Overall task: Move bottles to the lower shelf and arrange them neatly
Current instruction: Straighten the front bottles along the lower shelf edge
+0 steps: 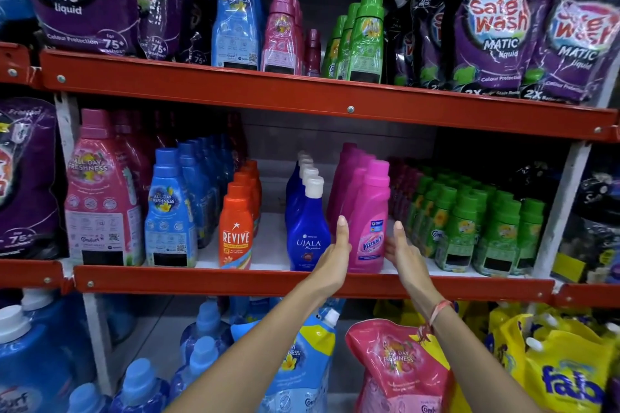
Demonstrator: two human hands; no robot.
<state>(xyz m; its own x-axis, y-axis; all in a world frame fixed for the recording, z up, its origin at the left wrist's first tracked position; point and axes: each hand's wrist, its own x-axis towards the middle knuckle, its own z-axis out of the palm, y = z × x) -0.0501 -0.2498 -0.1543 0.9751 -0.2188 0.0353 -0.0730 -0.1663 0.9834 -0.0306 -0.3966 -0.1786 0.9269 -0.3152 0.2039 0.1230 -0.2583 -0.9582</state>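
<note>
Two bare forearms reach up from the bottom of the view, over a pink Comfort refill pouch [399,369] and a blue refill pouch [302,355] on the lowest shelf; the right wrist wears a thin pink thread band [436,312]. The left hand [335,255] and the right hand [404,253] are raised flat, palms facing each other, on either side of the front pink Vanish bottle [370,221]. On both hands the fingers are straight and held side by side, not curled around anything. The left fingers [341,228] lie against the bottle's left side, in the gap between it and the blue Ujala bottle [307,228]. The right fingers [399,231] stand just beside the bottle's right side; whether they touch it cannot be told.

The Vanish bottle stands upright at the front edge of the middle shelf [235,278], heading a row of like pink bottles that runs back toward the rear. To its left, the Ujala bottle heads a row of white-capped blue bottles, then comes an orange Revive bottle [236,228] with its own row. Small green Comfort bottles [469,228] crowd the right part of that shelf. On the upper shelf [302,94] stand a tall blue bottle [236,10], pink bottles [281,33] and green bottles [362,37], flanked by purple Safe Wash pouches [496,27].
</note>
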